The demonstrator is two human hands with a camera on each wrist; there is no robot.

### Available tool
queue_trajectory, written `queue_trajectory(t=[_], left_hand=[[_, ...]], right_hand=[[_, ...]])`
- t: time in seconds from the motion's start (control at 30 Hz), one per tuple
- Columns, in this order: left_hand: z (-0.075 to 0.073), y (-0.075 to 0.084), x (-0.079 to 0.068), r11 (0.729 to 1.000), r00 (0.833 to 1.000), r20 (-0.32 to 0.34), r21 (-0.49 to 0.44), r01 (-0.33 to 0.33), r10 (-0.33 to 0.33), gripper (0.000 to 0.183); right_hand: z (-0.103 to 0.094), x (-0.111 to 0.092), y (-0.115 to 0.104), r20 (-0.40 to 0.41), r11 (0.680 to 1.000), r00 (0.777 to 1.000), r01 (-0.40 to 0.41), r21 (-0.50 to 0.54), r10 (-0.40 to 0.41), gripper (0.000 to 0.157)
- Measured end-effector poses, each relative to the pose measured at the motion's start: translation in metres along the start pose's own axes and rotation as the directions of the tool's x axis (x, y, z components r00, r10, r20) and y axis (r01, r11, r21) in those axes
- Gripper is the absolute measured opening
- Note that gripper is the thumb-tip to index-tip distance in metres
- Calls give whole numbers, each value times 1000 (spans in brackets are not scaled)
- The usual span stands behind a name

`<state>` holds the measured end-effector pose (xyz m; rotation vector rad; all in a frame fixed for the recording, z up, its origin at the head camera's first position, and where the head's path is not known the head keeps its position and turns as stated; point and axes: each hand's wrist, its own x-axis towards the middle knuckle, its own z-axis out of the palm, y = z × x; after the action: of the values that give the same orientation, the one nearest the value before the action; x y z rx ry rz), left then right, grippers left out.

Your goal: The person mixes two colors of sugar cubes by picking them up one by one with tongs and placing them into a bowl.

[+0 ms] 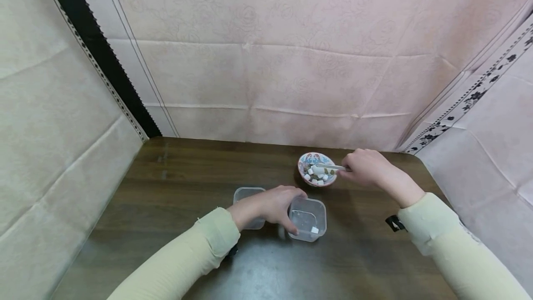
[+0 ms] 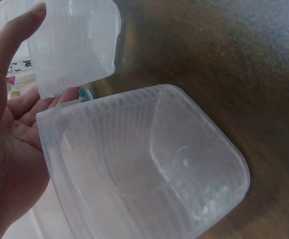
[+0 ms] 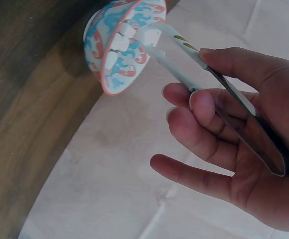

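My right hand (image 1: 366, 166) holds a pair of small tongs (image 3: 224, 92), thumb on one arm and fingers on the other. Their pale tips reach into a patterned bowl (image 3: 95, 42), with a white cube (image 3: 148, 36) between them. More white cubes (image 1: 319, 182) and greenish-brown pieces lie in this bowl. My left hand (image 1: 272, 203) spans the left side of a clear plastic container (image 1: 318, 209), thumb and fingers at its near and far corners. Inside it lies one white cube (image 1: 314, 230). A second clear container (image 2: 199, 149) stands under my left wrist, partly hidden in the head view.
Both containers and the bowl stand on a dark wooden table (image 1: 166, 207). The bowl is near the far edge, behind the right container. Pale patterned cloth (image 1: 270, 82) hangs at the back and both sides.
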<state>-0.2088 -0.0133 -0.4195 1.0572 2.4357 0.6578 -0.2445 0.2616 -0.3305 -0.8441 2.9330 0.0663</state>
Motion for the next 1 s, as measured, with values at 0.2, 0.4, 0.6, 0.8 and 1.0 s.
queue_trajectory(t=[0.2,0.4,0.6,0.8,1.0], left_hand=[[0,0,1,1000,1000,7,-9,6,-6,84],[1,0,1,1000,1000,7,-16,6,-6,84],[1,0,0,1000,1000,1,-10,3,-3,85],[0,-1,1,1000,1000,7,-18,15,-15,86],[0,-1,1,1000,1000,11,-23,15,-15,85]], right_hand=[[4,3,1,6,1000,1000,-19,-12,19,43],[6,5,2,20,999,999,-42,-27,43,40],[1,3,0,45,998,997,-61,-18,62,35],[-13,-9,-6,31,999,999,-33,38,32,29],[-33,-32,-14,12,997,1000,12,71,-13,25]])
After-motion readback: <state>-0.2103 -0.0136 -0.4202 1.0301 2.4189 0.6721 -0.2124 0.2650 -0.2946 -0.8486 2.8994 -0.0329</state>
